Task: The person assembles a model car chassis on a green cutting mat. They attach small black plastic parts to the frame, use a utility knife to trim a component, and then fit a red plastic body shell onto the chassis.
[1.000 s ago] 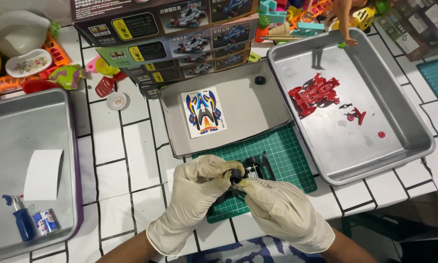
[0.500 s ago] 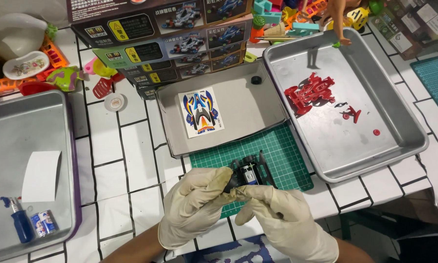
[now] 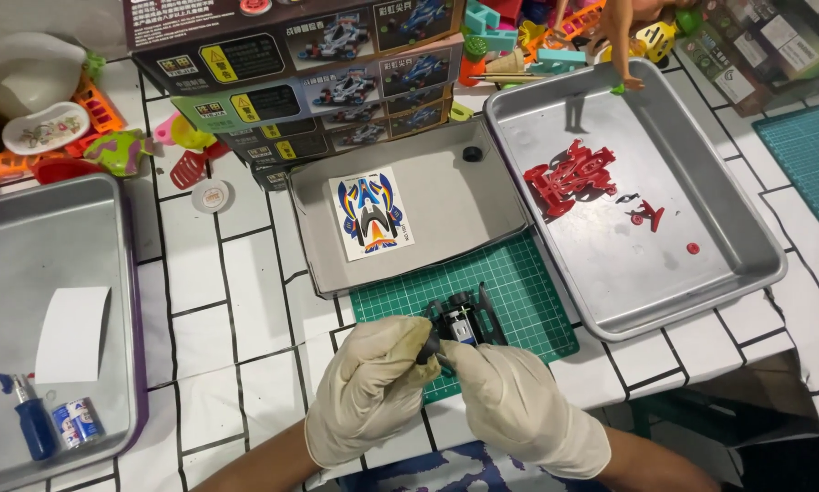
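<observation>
Two gloved hands meet over a green cutting mat [image 3: 519, 282] at the near edge of a white tiled desk [image 3: 245, 273]. The left hand [image 3: 368, 387] and the right hand [image 3: 519, 410] both close on a small black model car chassis [image 3: 460, 323], which sits just above the mat at the fingertips of both hands. The left fingers [image 3: 409, 342] curl around a black wheel at the chassis's near-left corner, pinching it; the right fingers [image 3: 460, 360] press together against the same end from the other side. The far end of the chassis juts out beyond the fingers, uncovered.

Beyond the mat, a shallow grey box tray [image 3: 428, 246] holds a sticker sheet [image 3: 371, 214] and a lone black wheel [image 3: 472, 154]. To the right, a metal tray [image 3: 747, 246] carries red plastic parts [image 3: 569, 178]. To the left, another metal tray [image 3: 27, 237] holds a white slip of paper [image 3: 72, 333] and a blue bottle [image 3: 34, 424].
</observation>
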